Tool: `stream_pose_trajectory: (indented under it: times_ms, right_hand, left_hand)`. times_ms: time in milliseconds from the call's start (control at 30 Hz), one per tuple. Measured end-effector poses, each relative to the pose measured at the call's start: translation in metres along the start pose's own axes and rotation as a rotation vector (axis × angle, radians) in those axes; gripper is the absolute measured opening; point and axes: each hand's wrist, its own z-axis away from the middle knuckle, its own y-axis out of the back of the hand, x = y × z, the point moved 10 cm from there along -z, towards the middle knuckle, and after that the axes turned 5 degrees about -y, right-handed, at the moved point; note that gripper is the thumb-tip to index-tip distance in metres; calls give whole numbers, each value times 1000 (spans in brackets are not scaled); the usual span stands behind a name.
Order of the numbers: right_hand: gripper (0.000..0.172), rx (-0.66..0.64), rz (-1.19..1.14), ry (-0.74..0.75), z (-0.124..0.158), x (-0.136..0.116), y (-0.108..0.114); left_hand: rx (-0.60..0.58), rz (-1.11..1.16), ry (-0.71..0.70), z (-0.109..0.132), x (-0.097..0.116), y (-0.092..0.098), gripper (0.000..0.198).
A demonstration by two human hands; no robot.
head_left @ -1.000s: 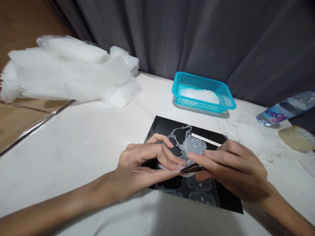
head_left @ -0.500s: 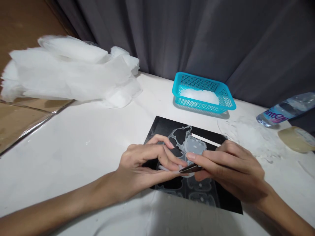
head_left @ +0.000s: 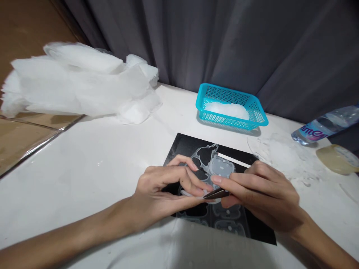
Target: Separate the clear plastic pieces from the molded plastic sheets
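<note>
A translucent moulded plastic sheet (head_left: pixel 217 168) with several cut-out shapes lies on a black mat (head_left: pixel 182 144) on the white table. My left hand (head_left: pixel 165 186) is closed, pinching the sheet's near left edge between thumb and fingers. My right hand (head_left: pixel 258 192) is closed on a pair of dark tweezers (head_left: pixel 215 193). The tweezer tip points left and meets the sheet right at my left fingertips. Both hands rest over the mat's middle.
A turquoise basket (head_left: pixel 231 121) with white material inside stands behind the mat. A heap of white wadding (head_left: pixel 78 84) lies at the left back. A clear pile of plastic scraps (head_left: pixel 280 153), a water bottle (head_left: pixel 325 127) and a tape roll (head_left: pixel 338 158) lie at right. A grey curtain hangs behind.
Hardly anything differs. Both hands keep their grip and have shifted very slightly; the tweezer tip stays at the sheet by my left fingertips.
</note>
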Motion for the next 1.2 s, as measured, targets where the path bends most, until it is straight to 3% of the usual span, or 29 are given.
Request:
stream_pose_trajectory:
  times_ms: [233,567,733,867,1000,1100,1200]
  right_hand:
    - [12,13,-27,15,-3,-2,2]
    - [17,-29,-109,-47,1,1,2]
    - [37,35,-285,-113,5,21,6]
    - [33,37,-480,-339,9,44,-9]
    - [26,-46,-669,-479,12,45,-33]
    - [33,-88,-753,-496,13,40,-44]
    - [23,-67,-792,-451,14,36,-46]
  left_hand:
    - [-5,5,-33,-3,4,0,20]
    - [-32,-37,-20,-7,8,-4,17]
    - [-17,-67,-23,-5,5,-1,24]
    - [-8,-80,-19,-3,1,2,29]
    - [-28,-96,-43,-3,1,3,28]
    - [-55,-117,-58,-3,2,2,27]
    - [-62,-134,-71,-4,4,2,24]
